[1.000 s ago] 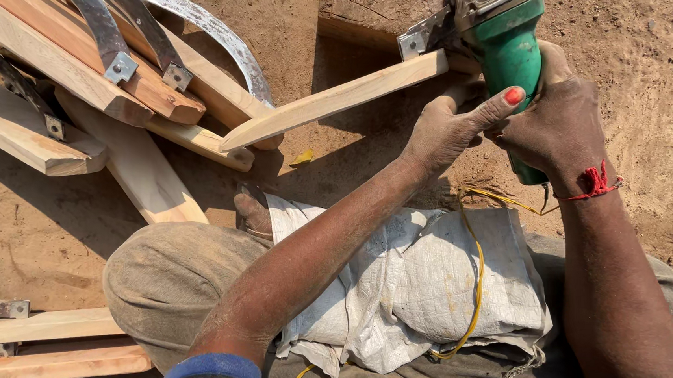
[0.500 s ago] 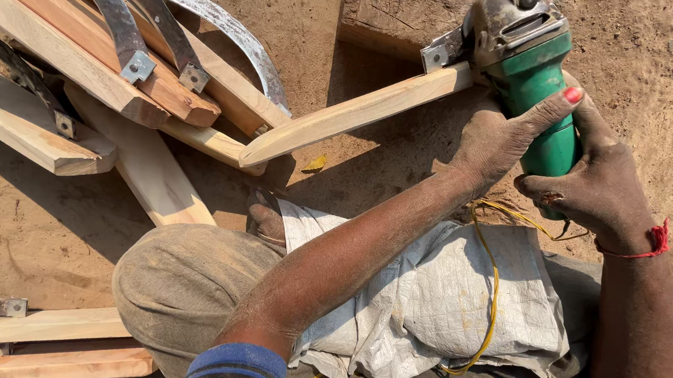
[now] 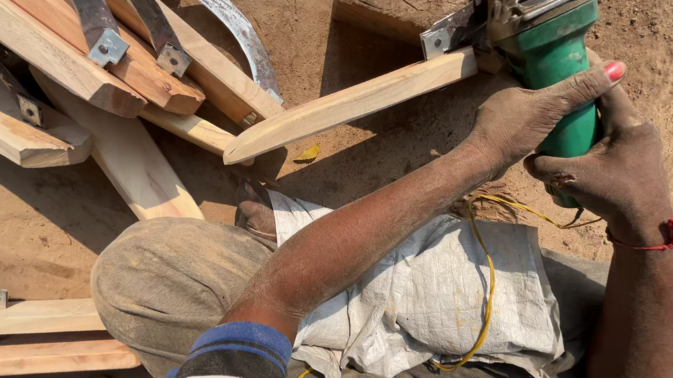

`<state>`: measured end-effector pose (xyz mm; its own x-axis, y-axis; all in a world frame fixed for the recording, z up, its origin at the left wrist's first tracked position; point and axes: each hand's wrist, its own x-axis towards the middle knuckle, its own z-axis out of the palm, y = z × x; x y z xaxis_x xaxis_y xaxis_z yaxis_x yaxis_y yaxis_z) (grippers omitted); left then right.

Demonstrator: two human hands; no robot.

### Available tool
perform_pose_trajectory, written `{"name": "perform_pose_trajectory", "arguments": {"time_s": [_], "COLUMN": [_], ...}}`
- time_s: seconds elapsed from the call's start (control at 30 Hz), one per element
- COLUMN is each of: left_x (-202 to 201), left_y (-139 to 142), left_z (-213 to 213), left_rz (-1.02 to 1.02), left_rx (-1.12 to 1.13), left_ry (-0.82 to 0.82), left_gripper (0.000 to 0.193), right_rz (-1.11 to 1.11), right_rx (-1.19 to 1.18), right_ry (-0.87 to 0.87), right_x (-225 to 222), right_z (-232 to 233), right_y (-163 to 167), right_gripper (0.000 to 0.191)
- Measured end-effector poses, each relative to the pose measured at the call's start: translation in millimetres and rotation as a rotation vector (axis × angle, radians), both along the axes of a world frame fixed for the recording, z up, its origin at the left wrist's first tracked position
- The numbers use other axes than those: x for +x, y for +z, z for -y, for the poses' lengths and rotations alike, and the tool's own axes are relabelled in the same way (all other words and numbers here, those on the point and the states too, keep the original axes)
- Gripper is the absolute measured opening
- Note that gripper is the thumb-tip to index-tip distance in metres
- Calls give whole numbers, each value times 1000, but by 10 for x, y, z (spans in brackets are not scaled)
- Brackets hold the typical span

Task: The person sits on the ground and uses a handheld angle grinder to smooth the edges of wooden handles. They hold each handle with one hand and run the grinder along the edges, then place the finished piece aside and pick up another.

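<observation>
One green power tool (image 3: pixel 554 62), one tapered wooden stick (image 3: pixel 350 105) under it, one yellow cord (image 3: pixel 489 294), one white woven sack (image 3: pixel 439 299), three curved metal blades (image 3: pixel 222 23) and perhaps nine other wooden pieces (image 3: pixel 61 59) show.

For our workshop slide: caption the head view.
Both hands, left hand and right hand, grip a green angle grinder against a tapered wooden stick.

Sunlit sandy ground (image 3: pixel 301 21) with a pile of wooden handles (image 3: pixel 60 75) casting hard shadows
</observation>
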<state>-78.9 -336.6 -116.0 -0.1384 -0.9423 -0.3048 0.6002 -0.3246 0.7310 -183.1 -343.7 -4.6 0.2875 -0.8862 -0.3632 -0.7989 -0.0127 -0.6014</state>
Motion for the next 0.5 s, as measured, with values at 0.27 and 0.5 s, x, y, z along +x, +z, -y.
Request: {"name": "perform_pose_trajectory", "arguments": {"time_s": [0.27, 0.5], "left_x": [-24, -112], "left_y": [162, -9], "left_z": [-142, -156], "left_rz": [45, 23], "left_rx": [-20, -149], "left_ry": [76, 255], "left_gripper": [69, 66], "right_rz": [57, 14], "right_rx": [-70, -98], "right_ry": [34, 2], "right_x": [-158, -106], "right_z": [-172, -163], "right_y": [-85, -79], "right_gripper": [99, 100]}}
